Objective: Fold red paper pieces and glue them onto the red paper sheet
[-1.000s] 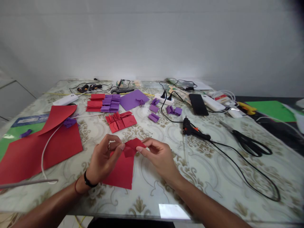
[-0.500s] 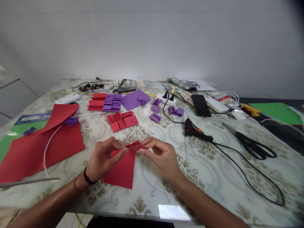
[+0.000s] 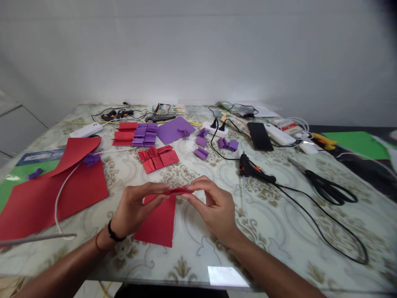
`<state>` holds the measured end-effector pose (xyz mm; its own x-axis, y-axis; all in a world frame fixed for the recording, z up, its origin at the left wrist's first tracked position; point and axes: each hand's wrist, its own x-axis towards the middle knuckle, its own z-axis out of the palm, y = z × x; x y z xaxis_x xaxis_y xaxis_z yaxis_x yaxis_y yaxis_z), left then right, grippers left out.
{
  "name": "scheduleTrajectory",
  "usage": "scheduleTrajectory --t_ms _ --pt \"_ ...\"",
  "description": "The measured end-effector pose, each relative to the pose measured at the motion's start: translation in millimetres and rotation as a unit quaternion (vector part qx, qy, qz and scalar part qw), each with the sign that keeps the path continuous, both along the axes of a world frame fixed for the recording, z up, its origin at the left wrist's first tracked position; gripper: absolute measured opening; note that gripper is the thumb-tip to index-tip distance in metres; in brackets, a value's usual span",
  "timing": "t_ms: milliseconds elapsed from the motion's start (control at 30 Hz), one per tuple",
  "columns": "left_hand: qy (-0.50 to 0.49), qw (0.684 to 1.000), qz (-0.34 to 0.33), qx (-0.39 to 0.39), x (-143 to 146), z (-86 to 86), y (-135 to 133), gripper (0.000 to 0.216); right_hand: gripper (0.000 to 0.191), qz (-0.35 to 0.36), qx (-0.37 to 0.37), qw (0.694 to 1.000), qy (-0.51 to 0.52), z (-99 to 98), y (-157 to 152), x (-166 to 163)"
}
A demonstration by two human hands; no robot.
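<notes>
Near the front edge of the patterned, glossy tabletop (image 3: 279, 231), the left hand (image 3: 136, 207) and right hand (image 3: 214, 205) both pinch a folded red paper (image 3: 178, 191) by its ends, just above a flat red sheet (image 3: 159, 225). Farther back lie red pieces (image 3: 158, 157); a glue gun (image 3: 256, 173) and scissors (image 3: 328, 190) lie right; a plain white wall stands behind
</notes>
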<state>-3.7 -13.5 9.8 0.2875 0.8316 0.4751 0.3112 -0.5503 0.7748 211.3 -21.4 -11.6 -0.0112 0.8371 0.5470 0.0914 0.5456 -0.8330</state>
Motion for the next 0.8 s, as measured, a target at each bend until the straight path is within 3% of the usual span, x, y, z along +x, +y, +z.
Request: scheduleTrajectory --t_ms 100,233,467,800 --pt "0.027 0.996 0.001 0.082 -1 2.8 -1 0.02 0.029 0.01 0.083 0.996 -0.029 2.5 4 3" --pt "0.04 0.989 -0.005 0.141 -2 0.4 -4 0.032 0.029 -0.022 0.115 0.991 -0.057 6.3 6 4" --pt "0.018 0.99 -0.041 0.136 -2 -2.0 -5 0.031 0.027 -0.014 0.153 0.984 -0.085 12.1 3 4" --pt "0.021 0.991 -0.004 0.131 -1 6.1 1 0.006 0.022 -0.009 0.142 0.988 -0.063 12.2 -1 5"
